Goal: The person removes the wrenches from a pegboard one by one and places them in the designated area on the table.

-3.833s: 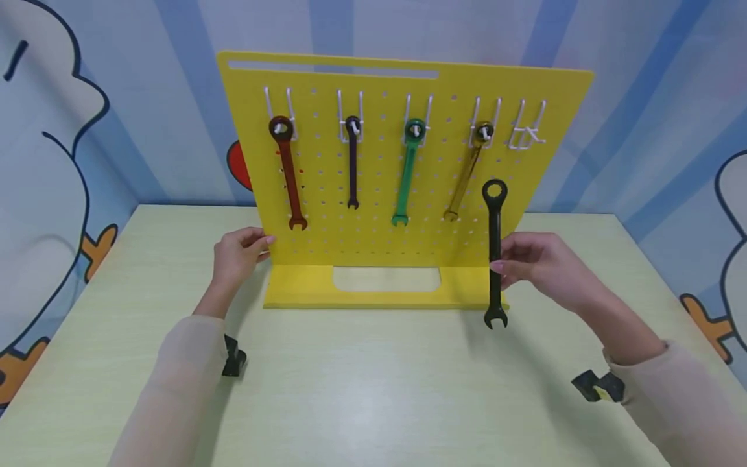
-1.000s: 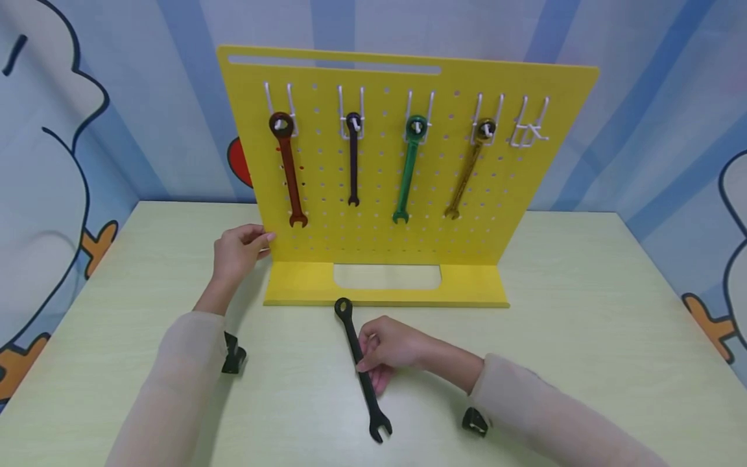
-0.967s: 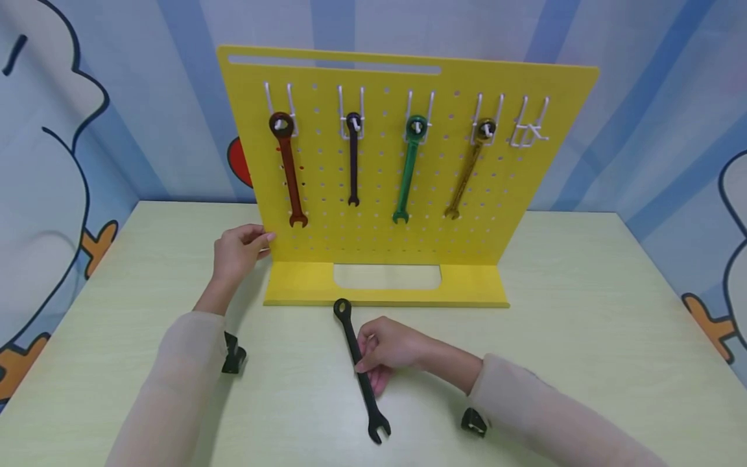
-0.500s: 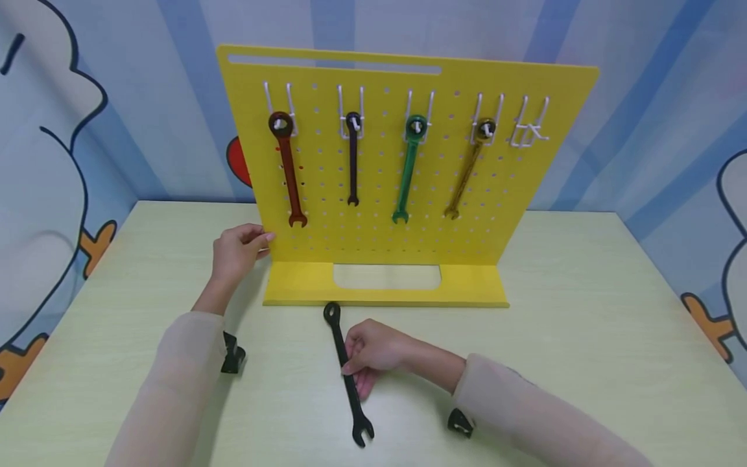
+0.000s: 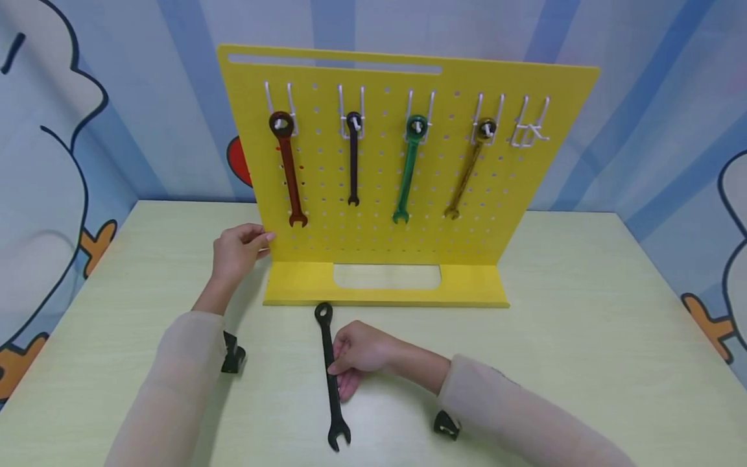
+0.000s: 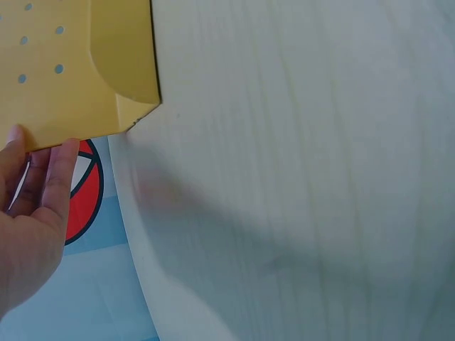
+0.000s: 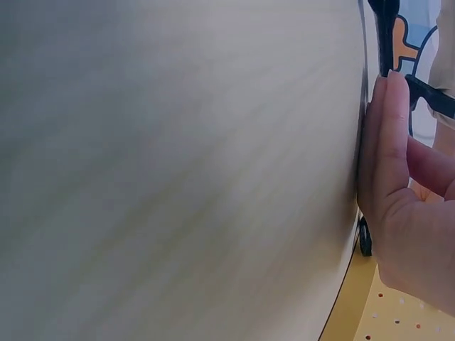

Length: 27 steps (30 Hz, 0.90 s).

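My right hand [image 5: 360,353] pinches a black combination wrench [image 5: 329,363] by its shank, low over the table in front of the board. The wrench's ring end points toward the board and its forked end toward me. In the right wrist view the right hand [image 6: 35,213] is not shown; there the fingers lie close along the tabletop. My left hand [image 5: 236,256] grips the left edge of a yellow pegboard [image 5: 373,233], thumb in front and fingers behind. On the board's hooks hang a red wrench [image 5: 289,172], a small dark wrench [image 5: 353,162], a green wrench [image 5: 408,172] and a gold wrench [image 5: 467,172].
A bare white hook [image 5: 530,133] sits at the board's upper right. The board's yellow base [image 5: 297,285] rests on the pale wooden table [image 5: 583,337]. Behind stands a blue striped wall [image 5: 408,26] with cartoon figures.
My right hand has carried the black wrench from the board's right side down to the front of it, then slightly leftward, turning it more upright in view. The left hand has stayed put.
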Available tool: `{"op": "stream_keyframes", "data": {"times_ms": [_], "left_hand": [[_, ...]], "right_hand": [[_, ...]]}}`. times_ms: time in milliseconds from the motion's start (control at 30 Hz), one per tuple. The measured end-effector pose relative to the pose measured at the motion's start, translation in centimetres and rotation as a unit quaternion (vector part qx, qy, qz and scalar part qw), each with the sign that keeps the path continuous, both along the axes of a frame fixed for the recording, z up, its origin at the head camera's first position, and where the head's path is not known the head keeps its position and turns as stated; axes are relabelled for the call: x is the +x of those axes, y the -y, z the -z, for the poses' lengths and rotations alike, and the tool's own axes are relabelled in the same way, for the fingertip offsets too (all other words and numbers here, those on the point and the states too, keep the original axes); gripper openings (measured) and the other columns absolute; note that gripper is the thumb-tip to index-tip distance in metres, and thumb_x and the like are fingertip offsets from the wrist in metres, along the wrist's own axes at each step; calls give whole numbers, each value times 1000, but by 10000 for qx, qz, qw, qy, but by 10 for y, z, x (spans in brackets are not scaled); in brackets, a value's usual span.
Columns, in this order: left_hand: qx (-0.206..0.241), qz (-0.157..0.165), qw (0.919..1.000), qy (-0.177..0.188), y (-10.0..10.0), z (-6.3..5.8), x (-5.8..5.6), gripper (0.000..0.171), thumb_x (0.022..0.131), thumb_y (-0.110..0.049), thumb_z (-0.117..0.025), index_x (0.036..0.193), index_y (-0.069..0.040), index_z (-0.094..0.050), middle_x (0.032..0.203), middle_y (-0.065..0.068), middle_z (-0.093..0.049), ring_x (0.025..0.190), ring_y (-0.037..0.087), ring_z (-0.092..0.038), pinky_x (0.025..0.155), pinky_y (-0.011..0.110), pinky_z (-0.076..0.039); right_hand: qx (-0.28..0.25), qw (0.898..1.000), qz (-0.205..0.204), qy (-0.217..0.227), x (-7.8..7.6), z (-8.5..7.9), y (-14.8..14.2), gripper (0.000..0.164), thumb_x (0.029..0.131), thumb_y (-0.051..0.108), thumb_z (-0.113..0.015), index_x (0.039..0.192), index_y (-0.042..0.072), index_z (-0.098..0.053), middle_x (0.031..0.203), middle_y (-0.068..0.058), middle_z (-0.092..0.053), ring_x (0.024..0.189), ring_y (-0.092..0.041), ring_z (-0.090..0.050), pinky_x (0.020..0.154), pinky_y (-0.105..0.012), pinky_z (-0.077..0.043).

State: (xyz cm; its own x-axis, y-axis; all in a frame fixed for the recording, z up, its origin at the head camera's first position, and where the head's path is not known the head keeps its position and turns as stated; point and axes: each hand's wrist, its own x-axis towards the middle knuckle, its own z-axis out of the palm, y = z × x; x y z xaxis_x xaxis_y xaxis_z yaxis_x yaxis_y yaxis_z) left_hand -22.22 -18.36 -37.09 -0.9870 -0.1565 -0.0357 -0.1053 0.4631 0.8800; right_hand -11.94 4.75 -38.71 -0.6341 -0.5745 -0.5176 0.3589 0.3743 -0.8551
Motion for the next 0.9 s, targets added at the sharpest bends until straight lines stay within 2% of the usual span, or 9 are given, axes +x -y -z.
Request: {"op": "stream_keyframes", "data": {"times_ms": [300,700,900], "left_hand": [[-21,25,10000,-31,0,-1,1,31,91,-21,-56,109,4,-60,106,20,-61,95,29,-62,75,27,-53],[-64,38,10000,-3,0,-1,1,31,91,-20,-56,109,5,-60,106,21,-61,95,30,-62,76,28,-54],[-97,37,9999,55,0,-1,1,30,91,-20,-57,109,5,-59,106,20,-61,95,30,-61,77,29,-54]], "right_hand": [[-166,9996,111,205,0,1,10,13,81,-17,-54,72,-8,-50,59,-21,-59,48,-26,-61,49,-36,-56],[-283,9977,527,309,-3,2,23,9,82,-19,-45,81,-12,-51,65,-24,-59,58,-37,-64,54,-38,-57],[-401,9965,606,415,-3,-1,25,7,83,-18,-46,82,-13,-52,68,-25,-59,62,-38,-64,58,-38,-57]]}}
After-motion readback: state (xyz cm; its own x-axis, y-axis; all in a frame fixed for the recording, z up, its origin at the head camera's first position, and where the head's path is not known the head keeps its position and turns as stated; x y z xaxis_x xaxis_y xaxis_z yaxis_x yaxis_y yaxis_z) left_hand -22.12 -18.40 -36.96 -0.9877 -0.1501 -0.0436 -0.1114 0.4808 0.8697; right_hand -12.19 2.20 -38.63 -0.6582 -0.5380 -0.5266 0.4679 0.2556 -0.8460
